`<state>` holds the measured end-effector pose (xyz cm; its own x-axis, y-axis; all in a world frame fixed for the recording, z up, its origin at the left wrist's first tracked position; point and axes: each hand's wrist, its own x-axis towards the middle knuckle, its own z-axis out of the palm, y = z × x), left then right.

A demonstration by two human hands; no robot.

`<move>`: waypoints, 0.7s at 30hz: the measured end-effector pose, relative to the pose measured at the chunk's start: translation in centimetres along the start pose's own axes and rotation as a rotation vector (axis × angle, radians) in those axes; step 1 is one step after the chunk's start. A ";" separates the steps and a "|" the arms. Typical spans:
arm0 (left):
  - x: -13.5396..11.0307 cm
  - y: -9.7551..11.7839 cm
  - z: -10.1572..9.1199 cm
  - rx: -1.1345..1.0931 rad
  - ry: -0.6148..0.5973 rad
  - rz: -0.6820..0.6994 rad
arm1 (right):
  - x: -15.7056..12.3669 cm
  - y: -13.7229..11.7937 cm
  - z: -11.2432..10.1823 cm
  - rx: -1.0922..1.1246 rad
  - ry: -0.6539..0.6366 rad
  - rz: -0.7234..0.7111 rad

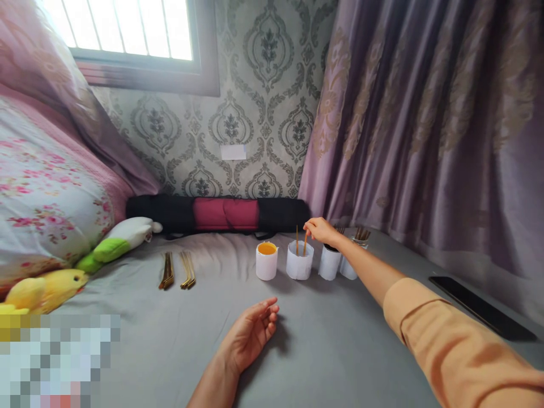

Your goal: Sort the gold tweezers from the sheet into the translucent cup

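Note:
My right hand [319, 230] reaches forward and pinches the top of a thin brown stick [305, 245], whose lower end is inside a white paper-wrapped cup [300, 268]. A second thin stick [297, 243] stands in the same cup, apart from my fingers. Resting on the grey sheet in front of the cups, my left hand [254, 331] is open, palm turned inward, its fingers loosely curled around nothing. Just left of the stick cup is a white cup with an orange inside [266, 268]. Partly behind my right forearm are two more wrapped containers, one [328, 266] holding dark sticks, the other [349, 268] brown ones.
Bent metal straws lie in two groups on the left, bronze [167, 271] and gold [187, 271]. A black and red rolled bag [225, 214] lies along the wall. Plush toys [46, 289] are at left; a flat black object [480, 306] lies at right.

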<state>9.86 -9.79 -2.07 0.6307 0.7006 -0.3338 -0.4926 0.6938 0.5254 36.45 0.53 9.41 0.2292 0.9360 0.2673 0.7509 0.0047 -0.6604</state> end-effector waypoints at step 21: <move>0.5 0.0 -0.3 -0.016 -0.007 -0.007 | 0.2 -0.6 1.4 -0.072 0.037 0.075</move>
<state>10.00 -9.41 -2.50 0.6382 0.6944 -0.3324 -0.4972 0.7014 0.5107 35.15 1.26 8.89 0.3083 0.9190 0.2457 0.7730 -0.0916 -0.6277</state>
